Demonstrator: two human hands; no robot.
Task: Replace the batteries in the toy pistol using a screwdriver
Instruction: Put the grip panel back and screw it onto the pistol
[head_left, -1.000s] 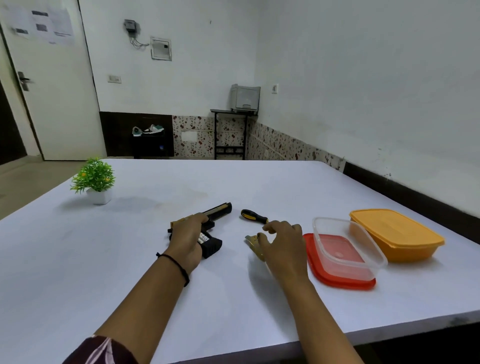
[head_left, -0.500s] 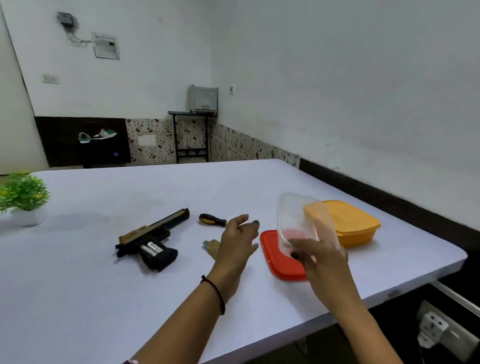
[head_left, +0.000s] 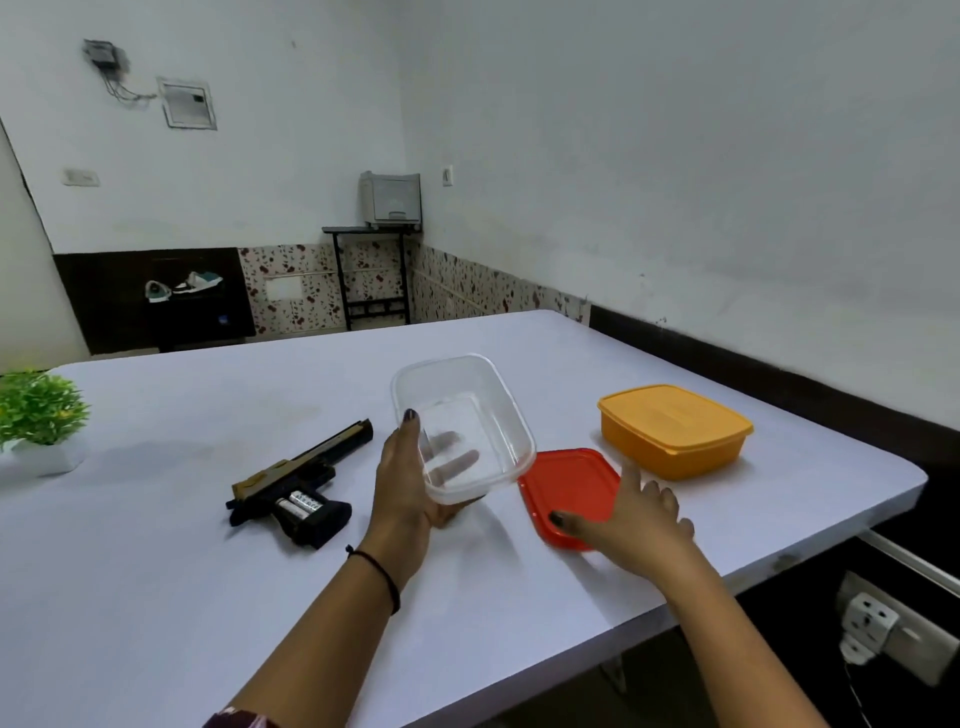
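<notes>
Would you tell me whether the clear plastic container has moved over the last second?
Yes. The clear plastic container left the red lid it sat on; the left hand now holds it raised, left of that lid, nearer the toy pistol.

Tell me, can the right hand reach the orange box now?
Probably yes: the right hand is open and empty over the red lid, and the orange box stands just beyond, with nothing between.

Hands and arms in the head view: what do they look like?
Both forearms are bare. The left hand has a thin black band at its wrist, and a dark patterned sleeve shows higher up. The right hand wears nothing. Thumbnails carry dark polish.
</notes>
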